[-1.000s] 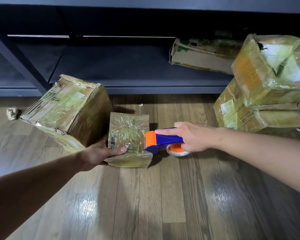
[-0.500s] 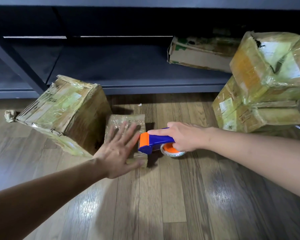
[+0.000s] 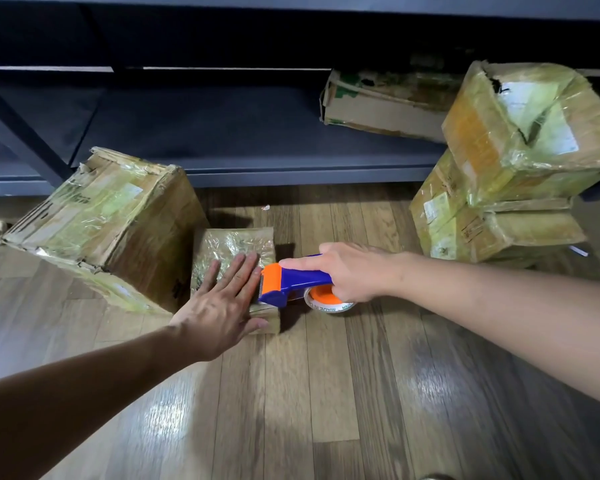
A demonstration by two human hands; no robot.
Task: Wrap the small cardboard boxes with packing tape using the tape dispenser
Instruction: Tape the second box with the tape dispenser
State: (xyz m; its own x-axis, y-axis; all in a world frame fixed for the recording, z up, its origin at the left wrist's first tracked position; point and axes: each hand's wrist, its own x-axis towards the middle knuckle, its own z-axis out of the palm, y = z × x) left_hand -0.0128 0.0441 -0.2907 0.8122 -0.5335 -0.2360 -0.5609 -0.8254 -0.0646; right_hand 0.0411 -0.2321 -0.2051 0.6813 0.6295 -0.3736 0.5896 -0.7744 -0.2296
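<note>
Fingers straight, the left hand (image 3: 219, 306) lies flat on the small box (image 3: 234, 242), just right of a larger box (image 3: 111, 220). The right hand (image 3: 355, 275) grips the tape dispenser (image 3: 293, 282) at the small box's right edge. Best, I judge, to pin the box firmly and draw the tape low and steady.

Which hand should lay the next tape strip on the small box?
Right: the right hand grips the tape dispenser, blade end at the small box; the left hand lies flat on its top.
</note>
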